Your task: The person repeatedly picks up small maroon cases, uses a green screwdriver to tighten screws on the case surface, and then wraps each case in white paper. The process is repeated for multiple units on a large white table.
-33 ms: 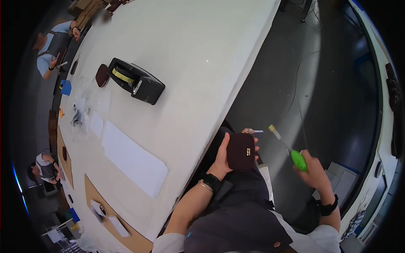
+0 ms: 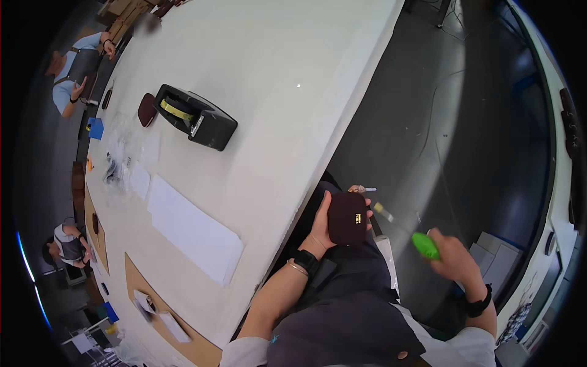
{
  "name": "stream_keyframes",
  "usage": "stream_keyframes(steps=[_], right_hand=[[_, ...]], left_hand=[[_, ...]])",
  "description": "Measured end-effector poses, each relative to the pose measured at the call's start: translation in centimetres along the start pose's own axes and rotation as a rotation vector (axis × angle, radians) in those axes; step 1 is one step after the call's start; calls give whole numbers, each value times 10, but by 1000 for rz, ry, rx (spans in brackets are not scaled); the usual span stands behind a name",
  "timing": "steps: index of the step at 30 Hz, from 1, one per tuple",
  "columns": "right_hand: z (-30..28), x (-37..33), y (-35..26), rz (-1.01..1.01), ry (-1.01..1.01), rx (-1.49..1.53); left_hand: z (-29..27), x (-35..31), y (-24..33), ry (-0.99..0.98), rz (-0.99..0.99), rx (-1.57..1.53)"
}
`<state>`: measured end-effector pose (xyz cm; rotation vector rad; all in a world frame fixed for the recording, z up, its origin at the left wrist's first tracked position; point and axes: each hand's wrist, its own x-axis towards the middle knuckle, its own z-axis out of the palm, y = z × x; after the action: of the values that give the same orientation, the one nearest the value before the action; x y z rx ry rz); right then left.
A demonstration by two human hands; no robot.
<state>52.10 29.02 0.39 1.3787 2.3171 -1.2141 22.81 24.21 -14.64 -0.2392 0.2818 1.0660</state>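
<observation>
Counting the clock from the middle of the view, a person in a gray apron (image 2: 72,248) is showing between 8 and 9 o'clock, and a person in a light blue shirt (image 2: 85,64) is showing at 10. A blue box (image 2: 95,128) is sitting between 9 and 10. Thin clear plastic (image 2: 117,160) is lying in a crumpled heap at 9.

On the big white table (image 2: 269,92), a dark red case (image 2: 147,110) is lying at 10 o'clock, just beside a black tape dispenser (image 2: 211,127) that is holding yellow tape. White paper sheets (image 2: 195,231) are lying at 8, and a brown board (image 2: 136,275) is lying between 7 and 8 with small things on it.

The left hand (image 2: 319,230) is reaching in at 5 o'clock. It is holding a dark red pouch (image 2: 346,219) at 4, off the table's edge. Its thumb is pressing one side, and its other fingers are curling around the far side. Gold marks are shining on the pouch.

The right hand (image 2: 455,260) is holding a green-handled tool (image 2: 425,246) at 4 o'clock. Its fingers are closing around the handle. The tool's pale yellow tip (image 2: 383,211) is pointing toward the pouch without touching it, and its thin stem is looking blurry.
</observation>
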Motion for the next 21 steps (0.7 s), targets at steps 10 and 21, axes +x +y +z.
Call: stream_keyframes(steps=[10,21], right_hand=[[0,20,-24,22,-207,-111],[-5,47,-41,37,-276,-86]], left_hand=[[-35,-13,13,169,-8,87],[-22,-12,13,82,18,115]])
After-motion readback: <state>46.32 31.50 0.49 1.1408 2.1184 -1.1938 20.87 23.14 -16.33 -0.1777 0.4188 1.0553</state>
